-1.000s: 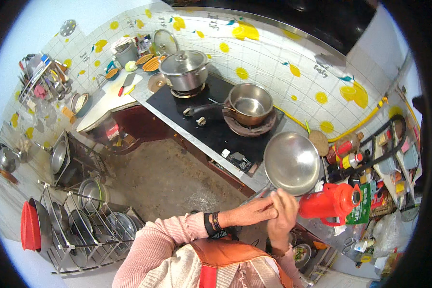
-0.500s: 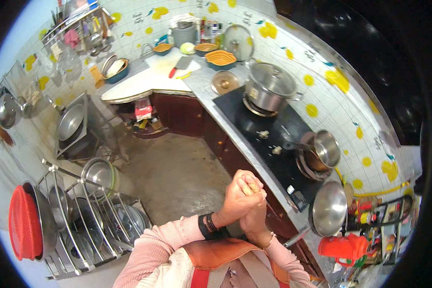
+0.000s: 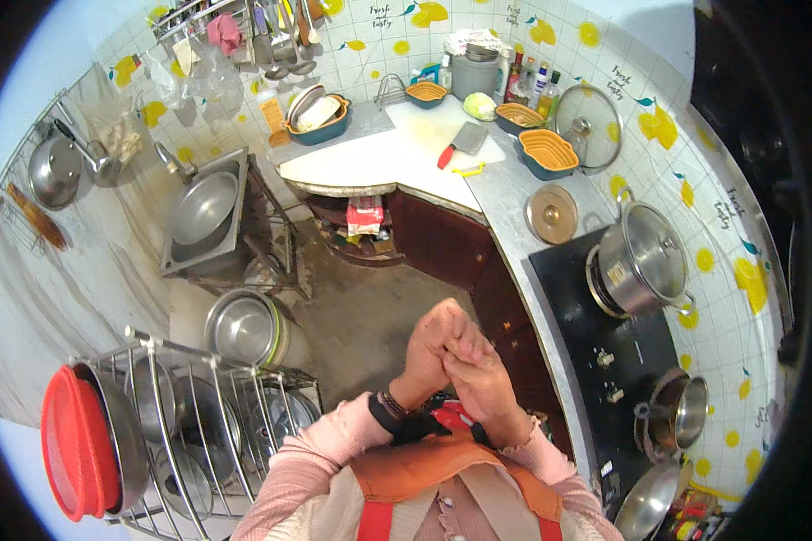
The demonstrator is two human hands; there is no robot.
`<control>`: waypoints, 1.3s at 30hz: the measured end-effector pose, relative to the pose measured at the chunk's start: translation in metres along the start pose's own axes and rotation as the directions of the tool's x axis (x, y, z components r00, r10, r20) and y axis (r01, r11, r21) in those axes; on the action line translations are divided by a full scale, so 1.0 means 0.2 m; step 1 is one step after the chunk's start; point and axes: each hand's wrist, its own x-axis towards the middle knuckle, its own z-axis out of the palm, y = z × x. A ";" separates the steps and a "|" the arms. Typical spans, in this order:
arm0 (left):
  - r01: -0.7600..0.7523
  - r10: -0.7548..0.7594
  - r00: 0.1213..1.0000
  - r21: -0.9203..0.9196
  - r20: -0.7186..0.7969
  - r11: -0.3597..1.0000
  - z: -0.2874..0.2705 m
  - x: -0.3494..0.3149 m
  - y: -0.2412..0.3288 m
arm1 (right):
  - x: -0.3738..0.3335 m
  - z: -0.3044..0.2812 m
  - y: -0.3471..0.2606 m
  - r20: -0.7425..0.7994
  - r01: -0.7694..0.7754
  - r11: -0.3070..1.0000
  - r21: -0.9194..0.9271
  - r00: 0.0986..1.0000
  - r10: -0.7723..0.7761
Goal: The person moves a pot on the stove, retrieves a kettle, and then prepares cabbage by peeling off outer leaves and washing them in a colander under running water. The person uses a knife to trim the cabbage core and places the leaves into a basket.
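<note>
My left hand (image 3: pixel 435 341) and my right hand (image 3: pixel 485 382) are clasped together in front of my chest, above the floor. Their fingers are bent and pressed over one another. No object shows between them, though the palms are hidden. Dark bands circle my left wrist, beside a pink sleeve. Both hands are apart from the counter, where a black stove (image 3: pixel 591 347) lies to the right. On it stand a lidded steel pot (image 3: pixel 642 257) and a smaller saucepan (image 3: pixel 688 413).
A cleaver (image 3: pixel 467 141) lies on the white cutting board (image 3: pixel 415 126), near a cabbage (image 3: pixel 480 106) and ribbed orange-and-blue bowls (image 3: pixel 548 153). To the left are a sink (image 3: pixel 176 261), a steel basin (image 3: pixel 242 326) and a metal dish rack (image 3: pixel 212 361) bearing a red colander (image 3: pixel 70 442).
My view has swung left, so the counter and stove sit farther right. My hands stay clasped, with their fingers shifted against each other and the right hand showing more.
</note>
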 end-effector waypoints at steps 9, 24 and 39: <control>0.128 -0.062 0.977 0.332 -0.203 0.934 -0.31 0.80 0.43 | 0.97 -0.04 -0.29 0.136 0.092 0.812 -0.577 0.991 -0.016; 0.346 -0.275 0.929 0.318 -0.245 0.883 -1.12 1.85 0.87 | 2.45 -0.40 -0.44 -0.336 -0.148 0.785 -0.601 0.939 -0.080; 0.556 -0.387 0.816 0.400 -0.429 0.729 -1.39 2.45 0.81 | 3.83 -1.46 -1.03 -0.184 -0.311 -0.076 -0.947 0.724 -0.665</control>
